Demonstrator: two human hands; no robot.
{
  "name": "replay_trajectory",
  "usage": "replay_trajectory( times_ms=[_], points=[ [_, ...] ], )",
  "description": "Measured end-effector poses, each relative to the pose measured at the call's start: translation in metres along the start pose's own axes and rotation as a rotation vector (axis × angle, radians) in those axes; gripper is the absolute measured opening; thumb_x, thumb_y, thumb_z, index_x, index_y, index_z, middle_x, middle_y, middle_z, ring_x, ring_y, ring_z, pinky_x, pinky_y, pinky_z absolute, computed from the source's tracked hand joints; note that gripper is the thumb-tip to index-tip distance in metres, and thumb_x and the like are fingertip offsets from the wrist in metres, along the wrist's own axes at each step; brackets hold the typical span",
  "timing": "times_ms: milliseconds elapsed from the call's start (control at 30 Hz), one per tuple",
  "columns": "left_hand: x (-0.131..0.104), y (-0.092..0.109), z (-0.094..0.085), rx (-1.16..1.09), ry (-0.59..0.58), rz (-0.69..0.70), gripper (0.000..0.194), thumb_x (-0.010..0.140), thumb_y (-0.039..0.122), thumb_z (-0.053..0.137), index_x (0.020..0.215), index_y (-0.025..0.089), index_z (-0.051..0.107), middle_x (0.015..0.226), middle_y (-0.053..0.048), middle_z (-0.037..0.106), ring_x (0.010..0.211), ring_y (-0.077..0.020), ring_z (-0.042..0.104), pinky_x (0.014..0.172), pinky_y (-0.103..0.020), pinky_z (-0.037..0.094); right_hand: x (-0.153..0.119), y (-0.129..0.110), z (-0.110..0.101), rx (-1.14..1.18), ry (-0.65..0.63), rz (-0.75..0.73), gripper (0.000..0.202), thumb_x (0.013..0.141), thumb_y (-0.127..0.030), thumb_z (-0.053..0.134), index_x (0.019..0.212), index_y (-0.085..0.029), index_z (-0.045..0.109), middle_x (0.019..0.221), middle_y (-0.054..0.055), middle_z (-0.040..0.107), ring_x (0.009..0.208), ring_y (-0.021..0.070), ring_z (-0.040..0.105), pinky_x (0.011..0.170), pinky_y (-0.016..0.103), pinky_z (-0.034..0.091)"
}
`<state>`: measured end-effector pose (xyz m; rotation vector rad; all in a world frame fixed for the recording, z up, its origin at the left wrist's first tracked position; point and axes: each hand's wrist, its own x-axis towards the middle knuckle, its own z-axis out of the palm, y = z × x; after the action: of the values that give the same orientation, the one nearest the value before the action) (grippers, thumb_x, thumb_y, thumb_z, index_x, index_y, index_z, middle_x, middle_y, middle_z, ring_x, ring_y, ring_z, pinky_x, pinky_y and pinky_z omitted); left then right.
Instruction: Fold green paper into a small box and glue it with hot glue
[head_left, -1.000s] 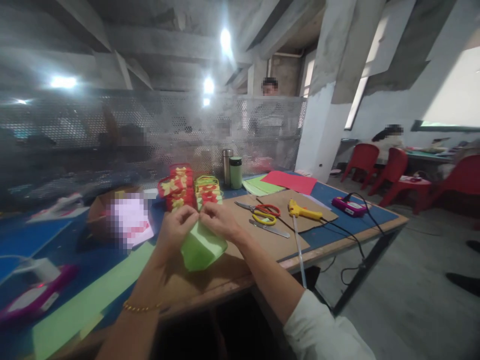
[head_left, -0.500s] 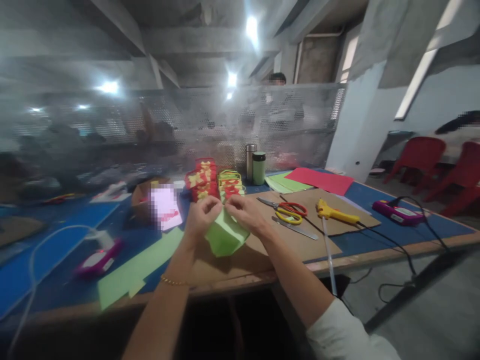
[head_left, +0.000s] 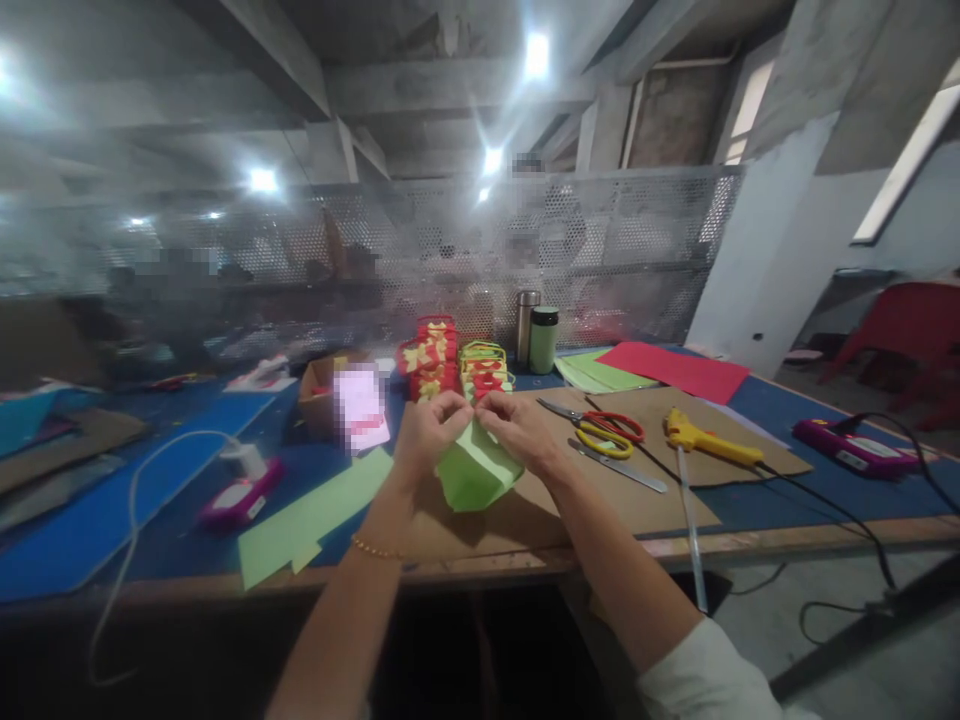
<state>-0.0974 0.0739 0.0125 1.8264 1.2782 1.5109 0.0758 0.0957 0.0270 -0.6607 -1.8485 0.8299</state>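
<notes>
A folded light-green paper bag is tilted between my hands above a brown cardboard sheet. My left hand pinches its upper edge on the left side. Close beside it, my right hand pinches the same edge, fingertips nearly meeting the left ones. What lies right between the fingertips is too small to make out. Just beyond my hands stand red paper bags with yellow bows and green paper bags with red bows.
On the right lie scissors, a metal ruler blade, a yellow glue gun and a purple power strip. Green paper strips, another purple power strip and a cardboard box are left. A green tumbler stands behind.
The view has turned slightly left, so everything sits farther right in the picture. Both hands keep their pinch on the green paper bag, with hardly any movement.
</notes>
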Motion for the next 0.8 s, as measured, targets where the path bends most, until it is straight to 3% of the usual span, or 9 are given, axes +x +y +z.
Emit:
replay_trajectory(
  times_ms=[233, 800],
  points=[
    [0.0015, 0.0043, -0.0022, -0.034, 0.012, 0.004, 0.028, 0.079, 0.046, 0.068, 0.078, 0.017, 0.07, 0.067, 0.0, 0.064, 0.062, -0.0138, 0.056, 0.056, -0.023, 0.042, 0.0008, 0.0026, -0.0015, 0.005, 0.067, 0.0, 0.021, 0.075, -0.04, 0.053, 0.065, -0.022, 0.053, 0.061, -0.003, 0.05, 0.06, 0.0132, 0.044, 0.056, 0.025, 0.035],
    [-0.0021, 0.008, 0.0006, 0.005, -0.028, 0.008, 0.026, 0.081, 0.043, 0.067, 0.074, 0.018, 0.067, 0.063, 0.002, 0.059, 0.061, -0.013, 0.052, 0.056, -0.024, 0.04, -0.0012, 0.004, -0.002, -0.007, -0.002, -0.04, 0.023, 0.076, -0.04, 0.055, 0.063, -0.022, 0.05, 0.06, -0.003, 0.048, 0.059, 0.0126, 0.042, 0.057, 0.026, 0.035]
  ],
)
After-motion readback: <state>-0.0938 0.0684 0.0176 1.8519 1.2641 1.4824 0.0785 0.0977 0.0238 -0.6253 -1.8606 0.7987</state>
